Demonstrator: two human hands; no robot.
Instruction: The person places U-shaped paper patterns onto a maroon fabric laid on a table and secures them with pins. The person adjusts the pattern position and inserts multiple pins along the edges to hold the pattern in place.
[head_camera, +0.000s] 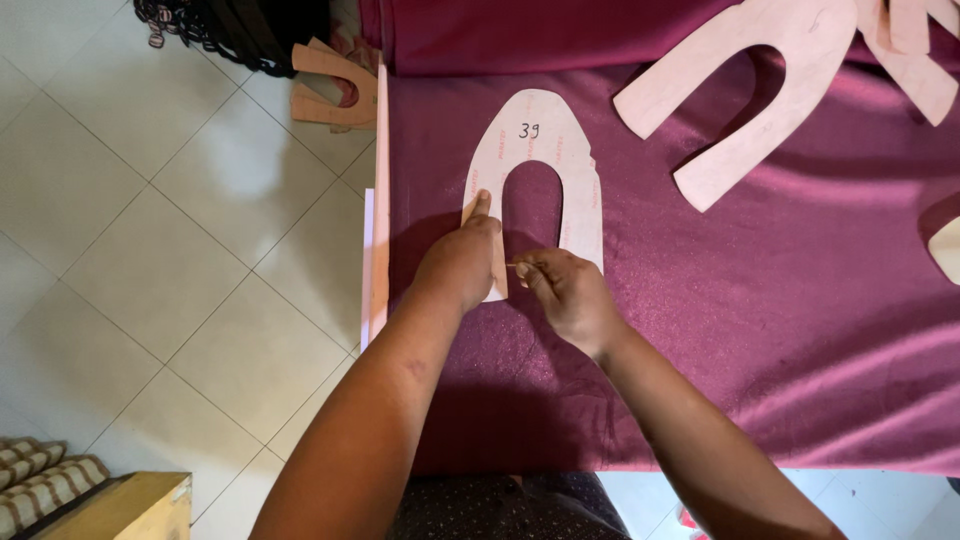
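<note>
Left hand (462, 262): I press the horseshoe-shaped paper pattern (537, 150) flat on the magenta cloth (760, 300); right hand (568, 292) pinches a thin marking stick (518, 265) at its inner edge

Brightness: we see an evenly lit indoor scene, neither dim nor harsh.
Light source: it seems to fall from above and the far side, since shadows run toward us.
Shadows: a dark patch lies on the purple cloth (760, 330) beneath both forearms, and a softer one under the left hand (458, 262).
Glare: we note a pale sheen in streaks across the cloth at right, and a washed-out bright spot on the floor tiles (235, 175).
Sharpness: the paper pattern (540, 140) reads crisp; the right hand (568, 292) is slightly soft.
Edges: we find the tile lines bending a little toward the left corners, and the corners somewhat darker.
</note>
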